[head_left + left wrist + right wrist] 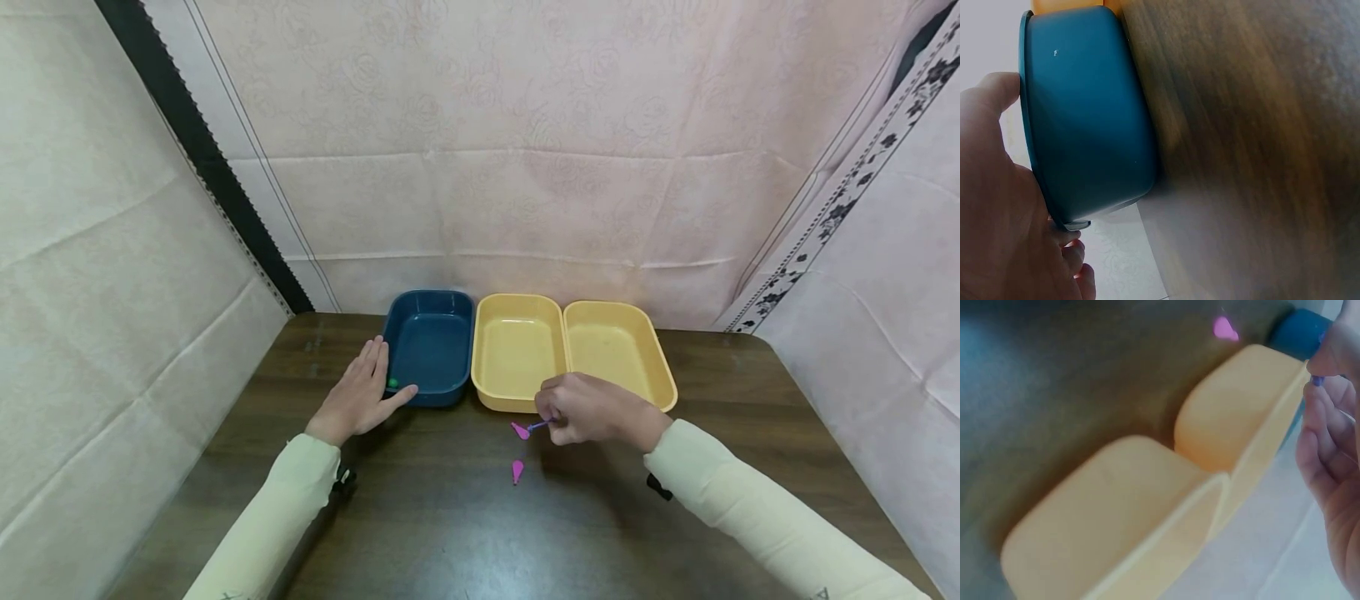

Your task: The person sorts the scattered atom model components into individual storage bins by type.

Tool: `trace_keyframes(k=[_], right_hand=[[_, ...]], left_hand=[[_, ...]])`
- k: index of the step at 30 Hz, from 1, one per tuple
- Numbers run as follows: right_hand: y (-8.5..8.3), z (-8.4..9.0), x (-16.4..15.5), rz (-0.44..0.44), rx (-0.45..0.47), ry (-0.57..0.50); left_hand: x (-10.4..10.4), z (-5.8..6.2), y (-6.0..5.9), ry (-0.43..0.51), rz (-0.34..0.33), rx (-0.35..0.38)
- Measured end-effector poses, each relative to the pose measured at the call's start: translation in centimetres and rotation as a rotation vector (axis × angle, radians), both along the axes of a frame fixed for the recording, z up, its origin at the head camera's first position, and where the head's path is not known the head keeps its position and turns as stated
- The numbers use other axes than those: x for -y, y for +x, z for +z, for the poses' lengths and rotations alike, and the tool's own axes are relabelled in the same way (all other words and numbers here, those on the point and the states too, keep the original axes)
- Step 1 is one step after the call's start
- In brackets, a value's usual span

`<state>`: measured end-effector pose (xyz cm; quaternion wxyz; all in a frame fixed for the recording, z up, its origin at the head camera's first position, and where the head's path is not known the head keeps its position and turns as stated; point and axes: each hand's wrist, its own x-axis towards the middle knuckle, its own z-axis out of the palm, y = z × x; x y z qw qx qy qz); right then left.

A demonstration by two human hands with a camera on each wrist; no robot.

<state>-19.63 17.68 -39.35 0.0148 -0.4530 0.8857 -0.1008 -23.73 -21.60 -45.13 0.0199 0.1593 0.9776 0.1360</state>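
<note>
My right hand (588,408) pinches a small blue-purple stick (540,425) between thumb and fingertips, just in front of the yellow trays. At the stick's far end, a pink teardrop-shaped piece (521,431) shows in the head view. A similar pink piece (517,472) lies on the table nearer to me. My left hand (362,398) rests on the near left corner of the blue tray (448,398), fingers extended along its side and thumb over the front rim. Inside that corner sits a small green thing (393,383), partly hidden. The left wrist view shows the tray's outer wall (1088,119).
Two yellow trays (517,403) (1116,487) stand side by side, right of the blue tray, toward the back of the brown wooden table (450,533). Pale cloth (525,208) hangs behind the table and along both sides.
</note>
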Motion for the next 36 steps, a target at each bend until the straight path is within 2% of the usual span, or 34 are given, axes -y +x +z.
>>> trace_keyframes(k=[9, 15, 28, 36], right_hand=[[-1.5, 2.1, -0.3, -0.034, -0.015, 0.013], [-2.5, 2.8, -0.3, -0.044, -0.042, 0.041], [-4.7, 2.1, -0.3, -0.091, -0.063, 0.032], [-5.6, 1.4, -0.4, -0.074, -0.180, -0.011]], left_hand=[[0.1, -0.1, -0.1, -0.006, 0.003, -0.001], [0.1, -0.2, -0.1, -0.010, 0.000, -0.003], [0.1, -0.4, -0.2, -0.002, -0.003, -0.001], [0.1, -0.4, -0.2, -0.001, -0.001, 0.000]])
